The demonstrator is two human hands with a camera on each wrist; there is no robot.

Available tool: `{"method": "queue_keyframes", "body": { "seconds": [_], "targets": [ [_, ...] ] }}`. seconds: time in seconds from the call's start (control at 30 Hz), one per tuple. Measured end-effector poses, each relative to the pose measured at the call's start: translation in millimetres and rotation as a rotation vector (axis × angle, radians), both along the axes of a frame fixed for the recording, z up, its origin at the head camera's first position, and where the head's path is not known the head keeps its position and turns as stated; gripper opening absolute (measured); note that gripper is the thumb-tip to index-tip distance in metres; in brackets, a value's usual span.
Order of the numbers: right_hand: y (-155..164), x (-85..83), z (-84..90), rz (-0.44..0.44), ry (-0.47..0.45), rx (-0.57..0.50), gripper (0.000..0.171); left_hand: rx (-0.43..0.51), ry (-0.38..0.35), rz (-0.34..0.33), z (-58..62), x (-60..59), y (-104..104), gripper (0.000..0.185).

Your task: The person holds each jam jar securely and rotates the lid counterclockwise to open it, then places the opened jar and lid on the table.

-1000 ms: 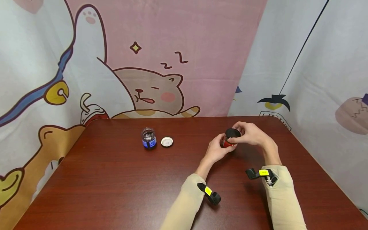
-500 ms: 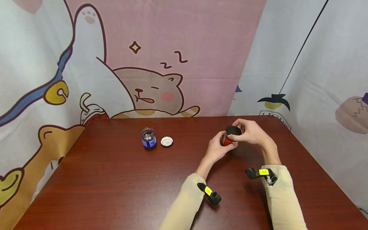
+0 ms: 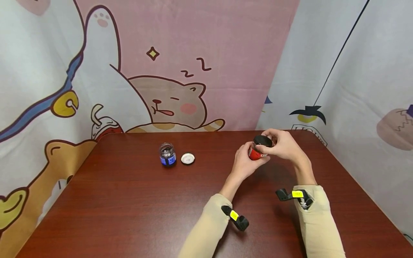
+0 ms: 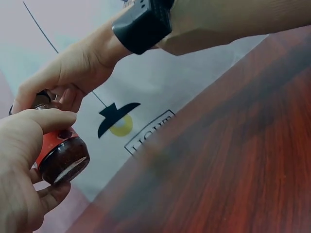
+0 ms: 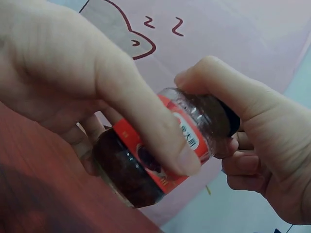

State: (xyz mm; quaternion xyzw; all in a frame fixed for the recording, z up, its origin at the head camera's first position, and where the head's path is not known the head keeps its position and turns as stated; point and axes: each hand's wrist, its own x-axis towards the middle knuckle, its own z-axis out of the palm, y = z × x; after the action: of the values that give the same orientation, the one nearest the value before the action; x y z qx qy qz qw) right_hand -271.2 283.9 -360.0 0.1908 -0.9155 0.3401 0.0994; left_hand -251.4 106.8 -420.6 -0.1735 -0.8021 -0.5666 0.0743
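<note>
Right of centre in the head view, the left hand (image 3: 245, 165) wraps its fingers (image 5: 146, 126) around the body of a small red-labelled jar (image 3: 256, 154), thumb laid across the label, while the right hand (image 3: 281, 145) curls its fingers (image 5: 228, 97) round the black lid (image 3: 262, 140) at the jar's top. The jar is held tilted and clear of the counter (image 3: 129, 200), lid end leaning toward the right hand, its dark contents showing through the glass in the right wrist view. A likely risk is that the lid comes free with the jar this far off upright, so the contents could tip out; the smooth glass could also slip in the left hand's grip if the right hand pulls hard, dropping it onto the wood. Farther out, left of centre in the head view, a blue-labelled jar (image 3: 167, 154) stands open on the counter with its white lid (image 3: 188, 158) lying just beside it, well apart from both hands. Cartoon-printed cloth (image 3: 180, 71) hangs behind the counter across the upper part of the frame.
</note>
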Motion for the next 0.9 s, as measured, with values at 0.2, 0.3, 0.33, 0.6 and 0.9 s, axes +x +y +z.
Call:
{"method": "queue_keyframes", "body": {
  "seconds": [0.2,0.3,0.33,0.6,0.9],
  "targets": [
    [-3,4.1,8.1,0.020,0.059,-0.066,0.032,0.011,0.034,0.017,13.0,4.9,-3,0.057],
    [-3,5.0,9.6,0.023,0.074,-0.081,0.030,0.018,0.021,0.023,18.5,7.2,-5,0.057],
    [-3,5.3,10.0,0.024,0.077,-0.084,0.030,0.018,0.015,0.025,20.1,8.0,-5,0.057],
    [-7,8.0,13.5,0.035,0.092,-0.090,0.029,0.030,0.034,0.032,27.1,12.4,-12,0.053],
    [-16,14.7,21.0,0.047,0.122,-0.098,0.028,0.050,0.066,0.017,30.9,15.1,-19,0.050]
  ]
}}
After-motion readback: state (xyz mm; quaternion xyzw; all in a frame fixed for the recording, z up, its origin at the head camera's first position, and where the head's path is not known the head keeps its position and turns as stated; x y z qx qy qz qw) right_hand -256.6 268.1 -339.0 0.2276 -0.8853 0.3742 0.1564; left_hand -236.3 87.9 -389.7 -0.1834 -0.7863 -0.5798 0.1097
